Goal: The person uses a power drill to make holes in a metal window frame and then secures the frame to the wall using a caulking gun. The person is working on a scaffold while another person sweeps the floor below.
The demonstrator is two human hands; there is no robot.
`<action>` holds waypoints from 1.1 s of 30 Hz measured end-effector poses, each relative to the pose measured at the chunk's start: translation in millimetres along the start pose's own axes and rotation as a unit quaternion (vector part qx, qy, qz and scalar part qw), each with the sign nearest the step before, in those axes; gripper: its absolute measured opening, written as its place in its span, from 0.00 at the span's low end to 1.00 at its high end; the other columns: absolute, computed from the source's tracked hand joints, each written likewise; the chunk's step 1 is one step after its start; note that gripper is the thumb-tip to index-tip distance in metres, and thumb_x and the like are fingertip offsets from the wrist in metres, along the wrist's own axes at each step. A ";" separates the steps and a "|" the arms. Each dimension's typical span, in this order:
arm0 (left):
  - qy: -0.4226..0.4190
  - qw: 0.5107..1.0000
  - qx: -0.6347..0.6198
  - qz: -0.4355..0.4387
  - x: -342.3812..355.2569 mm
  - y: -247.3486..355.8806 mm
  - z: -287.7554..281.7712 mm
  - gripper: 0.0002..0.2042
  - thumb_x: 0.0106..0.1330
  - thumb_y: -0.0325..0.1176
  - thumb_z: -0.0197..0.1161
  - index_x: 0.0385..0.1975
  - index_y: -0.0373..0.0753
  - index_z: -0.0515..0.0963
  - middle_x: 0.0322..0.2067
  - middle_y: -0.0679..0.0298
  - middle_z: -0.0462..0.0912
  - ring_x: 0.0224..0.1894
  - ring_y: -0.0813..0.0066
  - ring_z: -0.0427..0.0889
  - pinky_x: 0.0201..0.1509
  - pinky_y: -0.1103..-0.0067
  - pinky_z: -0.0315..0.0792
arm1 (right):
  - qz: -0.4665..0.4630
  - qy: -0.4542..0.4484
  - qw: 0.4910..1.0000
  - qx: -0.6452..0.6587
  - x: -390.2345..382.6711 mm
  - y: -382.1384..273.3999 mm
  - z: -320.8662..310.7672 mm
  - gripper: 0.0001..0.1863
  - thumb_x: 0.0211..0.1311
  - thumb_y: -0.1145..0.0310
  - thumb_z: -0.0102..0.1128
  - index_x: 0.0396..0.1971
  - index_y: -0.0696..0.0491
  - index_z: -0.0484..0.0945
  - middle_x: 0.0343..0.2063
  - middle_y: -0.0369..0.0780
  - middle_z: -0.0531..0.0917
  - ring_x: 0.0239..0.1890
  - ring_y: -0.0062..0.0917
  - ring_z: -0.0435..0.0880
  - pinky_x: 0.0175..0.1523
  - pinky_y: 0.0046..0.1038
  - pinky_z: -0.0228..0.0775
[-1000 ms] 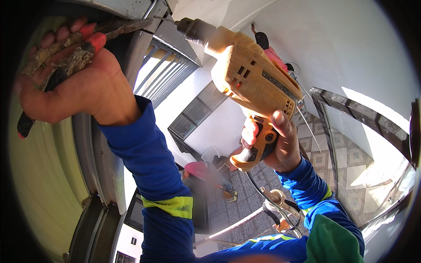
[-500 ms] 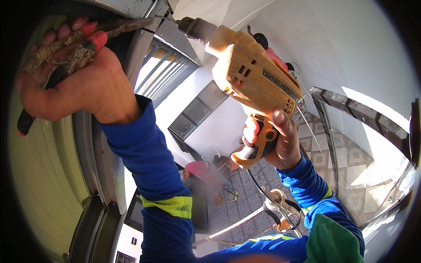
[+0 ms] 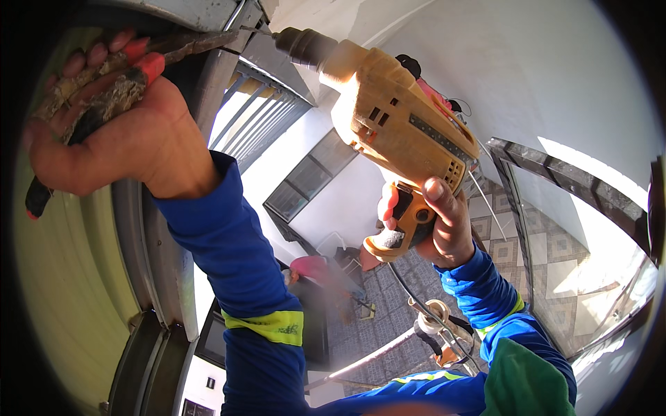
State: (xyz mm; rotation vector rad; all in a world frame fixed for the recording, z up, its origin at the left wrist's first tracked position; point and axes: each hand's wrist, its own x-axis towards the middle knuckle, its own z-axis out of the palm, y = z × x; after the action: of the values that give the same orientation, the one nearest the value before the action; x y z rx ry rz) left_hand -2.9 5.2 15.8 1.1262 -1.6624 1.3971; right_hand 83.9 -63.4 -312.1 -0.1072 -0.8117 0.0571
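Note:
My left hand (image 3: 146, 142) is closed around the worn black-and-red handles of a pair of pliers (image 3: 104, 111). The pliers' jaws reach right to the metal frame (image 3: 210, 87) at the upper left; what they grip there I cannot make out. In my right hand (image 3: 449, 225) is a dusty yellow corded drill (image 3: 395, 121), held by its pistol grip and tilted up to the left. Its thin drill bit (image 3: 255, 30) points at the frame beside the jaw tips. Whether the bit touches the metal is not clear.
Far below, a person in pink (image 3: 310, 266) bends over the patterned floor (image 3: 388, 312). Someone else (image 3: 433, 90) is partly hidden behind the drill. A dark metal frame (image 3: 576, 180) stands at the right. The drill's cord (image 3: 416, 298) hangs past a pale pole (image 3: 374, 357).
The drill has shifted slightly left and up, its bit along with it. My left hand and the pliers have moved slightly left, still gripped the same way.

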 end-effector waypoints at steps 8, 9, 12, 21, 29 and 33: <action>0.006 1.000 0.007 -0.004 0.3 0.1 -1.1 0.23 0.56 0.53 0.54 0.35 0.35 0.72 0.32 0.50 0.77 0.33 0.55 0.78 0.39 0.58 0.78 | -0.004 0.004 1.000 0.000 -2.0 3.9 0.1 0.17 0.65 0.64 0.65 0.47 0.59 0.79 0.31 0.43 0.85 0.31 0.29 0.87 0.38 0.32 0.82; 0.005 1.000 0.003 -0.002 0.4 -0.1 -1.2 0.23 0.56 0.53 0.54 0.35 0.35 0.72 0.32 0.50 0.77 0.33 0.55 0.78 0.39 0.58 0.78 | -0.005 0.006 1.000 0.011 -1.7 4.7 0.2 0.17 0.65 0.64 0.65 0.47 0.59 0.79 0.31 0.43 0.85 0.31 0.28 0.87 0.38 0.32 0.82; 0.006 1.000 -0.002 -0.005 0.9 -0.9 -2.0 0.23 0.56 0.53 0.54 0.35 0.36 0.72 0.32 0.50 0.77 0.33 0.55 0.78 0.39 0.58 0.78 | -0.005 0.001 1.000 0.020 -1.4 6.6 -0.1 0.16 0.66 0.64 0.65 0.47 0.60 0.79 0.31 0.43 0.85 0.31 0.28 0.87 0.38 0.32 0.81; -0.005 1.000 -0.009 -0.011 3.6 -1.9 -5.5 0.24 0.57 0.54 0.53 0.38 0.36 0.71 0.32 0.52 0.76 0.32 0.56 0.77 0.39 0.58 0.78 | 0.010 0.006 1.000 0.019 -0.8 5.3 -2.3 0.16 0.68 0.62 0.63 0.45 0.59 0.78 0.30 0.42 0.85 0.30 0.28 0.86 0.37 0.31 0.80; -0.009 1.000 0.010 0.001 3.1 -3.0 -5.4 0.24 0.59 0.55 0.52 0.37 0.35 0.71 0.31 0.51 0.77 0.31 0.56 0.78 0.38 0.58 0.79 | 0.028 -0.014 0.999 0.008 0.0 1.7 -1.7 0.34 0.69 0.40 0.61 0.52 0.60 0.75 0.29 0.39 0.81 0.31 0.27 0.83 0.37 0.31 0.75; -0.020 1.000 0.002 0.006 3.1 -3.3 -5.0 0.24 0.59 0.54 0.51 0.37 0.35 0.70 0.31 0.50 0.77 0.31 0.55 0.79 0.37 0.57 0.80 | 0.032 -0.011 0.996 0.079 1.2 0.7 -1.3 0.21 0.69 0.55 0.65 0.47 0.58 0.77 0.29 0.41 0.83 0.29 0.27 0.84 0.36 0.31 0.79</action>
State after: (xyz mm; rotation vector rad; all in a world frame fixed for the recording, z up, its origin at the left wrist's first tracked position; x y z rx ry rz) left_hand -1.2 9.3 20.9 1.1559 -1.6968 1.3949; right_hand 85.7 -62.7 -312.2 0.0169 -0.8230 0.1821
